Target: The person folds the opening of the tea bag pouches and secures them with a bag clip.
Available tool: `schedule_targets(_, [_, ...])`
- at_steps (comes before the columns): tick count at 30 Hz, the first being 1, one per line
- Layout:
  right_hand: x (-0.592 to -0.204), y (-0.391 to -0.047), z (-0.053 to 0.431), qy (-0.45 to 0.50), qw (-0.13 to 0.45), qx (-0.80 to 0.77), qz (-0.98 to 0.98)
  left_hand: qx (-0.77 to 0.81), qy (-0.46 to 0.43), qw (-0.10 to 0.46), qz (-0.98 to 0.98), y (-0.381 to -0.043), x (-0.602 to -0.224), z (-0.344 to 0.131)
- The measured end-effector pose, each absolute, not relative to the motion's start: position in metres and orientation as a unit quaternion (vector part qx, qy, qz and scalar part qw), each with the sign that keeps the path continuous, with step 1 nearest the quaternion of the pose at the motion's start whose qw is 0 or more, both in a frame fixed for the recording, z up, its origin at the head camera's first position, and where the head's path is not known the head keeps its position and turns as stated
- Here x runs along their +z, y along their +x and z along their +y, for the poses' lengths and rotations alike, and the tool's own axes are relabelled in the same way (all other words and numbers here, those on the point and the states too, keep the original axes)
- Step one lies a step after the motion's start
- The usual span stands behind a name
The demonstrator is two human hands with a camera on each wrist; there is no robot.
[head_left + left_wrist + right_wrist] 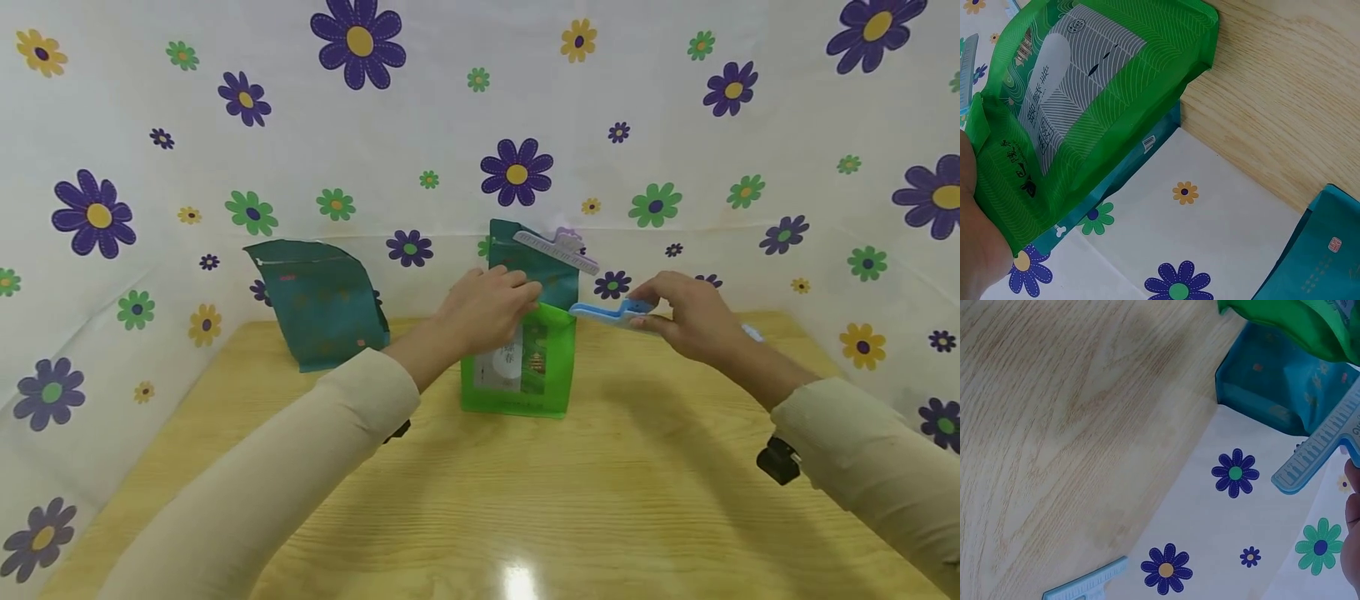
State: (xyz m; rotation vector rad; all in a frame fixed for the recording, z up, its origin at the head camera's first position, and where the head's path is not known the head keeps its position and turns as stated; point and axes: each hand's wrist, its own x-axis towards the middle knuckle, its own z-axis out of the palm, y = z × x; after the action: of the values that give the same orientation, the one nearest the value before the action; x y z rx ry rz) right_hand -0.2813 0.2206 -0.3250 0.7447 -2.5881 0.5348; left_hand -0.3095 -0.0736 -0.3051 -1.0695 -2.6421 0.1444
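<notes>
A bright green pouch (558,367) with a grey printed panel stands upright on the table. My left hand (491,302) grips its top edge, and in the left wrist view the top of the pouch (1097,94) is bent over near that hand. In my right hand (693,318) a blue bag clip (602,314) is pinched by its handle. The clip's long toothed bar (1319,450) points at the pouch's top right corner; whether they touch I cannot tell. Directly behind stands a teal pouch (513,257) with a purple bag clip (555,248) across its top.
Another teal pouch (318,312), without a clip, stands at the left of the wooden table (450,517). A second blue clip (1088,581) lies on the right, near the table's back edge. A white cloth (435,108) with printed flowers hangs behind and along both sides.
</notes>
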Motion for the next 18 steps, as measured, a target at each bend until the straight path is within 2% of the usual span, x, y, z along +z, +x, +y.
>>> schedule_targets(11, [-0.329,-0.283,0.224,0.267,0.211,0.201,-0.919,0.049,-0.378,0.146,-0.913,-0.309,-0.310,-0.071])
schedule_targets(18, [-0.323,-0.287,0.214,0.256,0.186,0.219,-0.923,0.056,-0.374,0.142,-0.915,-0.308,-0.304,-0.074])
